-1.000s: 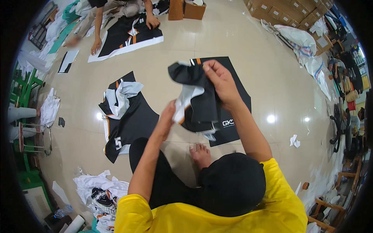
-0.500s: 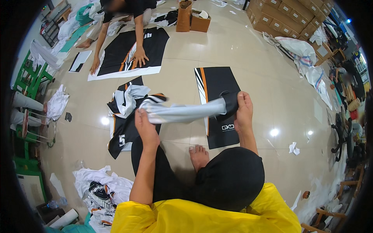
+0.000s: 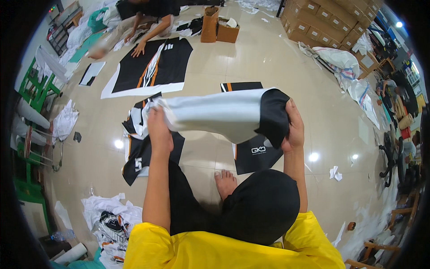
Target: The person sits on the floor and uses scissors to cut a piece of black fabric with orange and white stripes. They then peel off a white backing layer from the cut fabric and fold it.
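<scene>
A fabric panel (image 3: 215, 110), pale grey with a black end, is stretched in the air between my two hands. My left hand (image 3: 160, 130) is closed on its bunched pale end. The black end is gripped by my right hand (image 3: 294, 127), thumb uppermost. Partly covered by it, a black panel (image 3: 257, 158) with an orange and white stripe and a white print lies flat on the floor. Beneath my left hand is a loose heap of black, white and orange jersey pieces (image 3: 143, 154).
Across the floor a co-worker's hand (image 3: 139, 48) rests on a large black panel (image 3: 174, 67) with white edging. Open cardboard boxes (image 3: 227, 33) stand at the back, stacked cartons (image 3: 322, 20) at the far right. White cloth scraps (image 3: 109, 208) lie near left, beside green racks (image 3: 31, 94).
My hands have risen and moved apart, spreading the narrow folded fabric into a wider panel. The co-worker has drawn back, with one hand lifted off the front of the large black panel.
</scene>
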Demonstrator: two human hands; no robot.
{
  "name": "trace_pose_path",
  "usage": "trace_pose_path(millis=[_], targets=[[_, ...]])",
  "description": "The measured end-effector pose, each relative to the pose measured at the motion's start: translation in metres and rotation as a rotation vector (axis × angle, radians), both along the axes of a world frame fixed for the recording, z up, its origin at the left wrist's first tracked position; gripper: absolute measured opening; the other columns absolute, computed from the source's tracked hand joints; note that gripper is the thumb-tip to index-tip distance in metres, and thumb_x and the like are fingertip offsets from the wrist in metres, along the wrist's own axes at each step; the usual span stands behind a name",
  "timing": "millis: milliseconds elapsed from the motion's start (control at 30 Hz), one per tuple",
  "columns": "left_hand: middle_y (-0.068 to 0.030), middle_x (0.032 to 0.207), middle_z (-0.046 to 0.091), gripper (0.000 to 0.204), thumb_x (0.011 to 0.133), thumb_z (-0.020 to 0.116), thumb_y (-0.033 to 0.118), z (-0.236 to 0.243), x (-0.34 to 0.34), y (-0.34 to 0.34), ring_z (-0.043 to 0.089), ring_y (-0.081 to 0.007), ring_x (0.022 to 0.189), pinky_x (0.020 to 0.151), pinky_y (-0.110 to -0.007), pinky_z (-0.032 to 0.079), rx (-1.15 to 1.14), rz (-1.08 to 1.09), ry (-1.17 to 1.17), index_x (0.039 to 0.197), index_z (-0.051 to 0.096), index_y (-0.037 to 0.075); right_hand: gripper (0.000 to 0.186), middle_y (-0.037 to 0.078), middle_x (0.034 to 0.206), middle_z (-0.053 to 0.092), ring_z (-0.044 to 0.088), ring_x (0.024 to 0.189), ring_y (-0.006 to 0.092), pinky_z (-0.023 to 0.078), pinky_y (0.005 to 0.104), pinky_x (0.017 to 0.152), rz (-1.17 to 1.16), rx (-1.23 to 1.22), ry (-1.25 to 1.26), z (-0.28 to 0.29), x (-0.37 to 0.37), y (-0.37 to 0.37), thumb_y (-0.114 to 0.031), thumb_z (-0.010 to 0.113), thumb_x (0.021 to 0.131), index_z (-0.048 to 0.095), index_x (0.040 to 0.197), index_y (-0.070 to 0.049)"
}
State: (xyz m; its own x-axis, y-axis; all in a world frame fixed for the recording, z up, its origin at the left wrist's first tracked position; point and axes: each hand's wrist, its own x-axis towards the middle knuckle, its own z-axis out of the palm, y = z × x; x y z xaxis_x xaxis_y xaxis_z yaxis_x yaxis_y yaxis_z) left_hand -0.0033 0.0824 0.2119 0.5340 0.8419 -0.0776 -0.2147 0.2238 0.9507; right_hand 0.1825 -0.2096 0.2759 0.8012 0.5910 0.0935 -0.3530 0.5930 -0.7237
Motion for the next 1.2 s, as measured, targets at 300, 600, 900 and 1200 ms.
trace_pose_path(millis=[300, 600, 900, 1200], targets=[[-0.0212, 0.139, 0.058, 0.049, 0.104, 0.058, 0.029, -0.136, -0.009, -0.097, 0.055, -0.0294, 0.131, 0.112, -0.043, 0.042, 0.231, -0.622, 0.306, 0.142, 0.05, -0.001, 0.035, 0.013, 0.158, 0.046, 0.067, 0.098, 0.0098, 0.057, 0.0269, 0.085, 1.04, -0.369, -0.363, -0.017, -0.057, 0.068, -0.028, 0.055, 0.11, 0.058, 0.132, -0.001], [-0.0149, 0.134, 0.064, 0.04, 0.103, 0.062, 0.024, -0.034, -0.021, -0.123, 0.062, -0.0259, 0.121, 0.106, -0.038, 0.048, 0.38, -0.566, 0.123, 0.136, 0.06, 0.002, 0.031, 0.014, 0.132, 0.067, 0.069, 0.108, 0.0171, 0.056, 0.0321, 0.094, 0.255, -0.513, -0.351, -0.076, -0.048, 0.036, -0.019, 0.069, 0.103, 0.062, 0.127, 0.0], [-0.0127, 0.135, 0.065, 0.037, 0.103, 0.062, 0.017, -0.069, -0.059, -0.113, 0.062, -0.0253, 0.119, 0.106, -0.037, 0.049, 0.959, -0.444, 0.491, 0.136, 0.061, 0.0, 0.064, 0.006, 0.14, 0.065, 0.056, 0.135, 0.0235, 0.044, 0.0475, 0.112, 0.399, -0.095, 0.471, -0.211, -0.05, 0.006, -0.046, 0.078, 0.094, 0.058, 0.143, -0.011], [-0.0141, 0.136, 0.065, 0.038, 0.106, 0.056, 0.02, -0.103, -0.055, -0.039, 0.062, -0.0265, 0.121, 0.108, -0.037, 0.049, 0.841, -0.482, 0.472, 0.138, 0.059, 0.0, 0.035, 0.003, 0.107, 0.075, 0.071, 0.096, 0.011, 0.056, 0.0255, 0.084, 0.138, -0.606, 0.051, -0.102, -0.04, -0.004, -0.033, 0.063, 0.107, 0.068, 0.125, -0.003]])
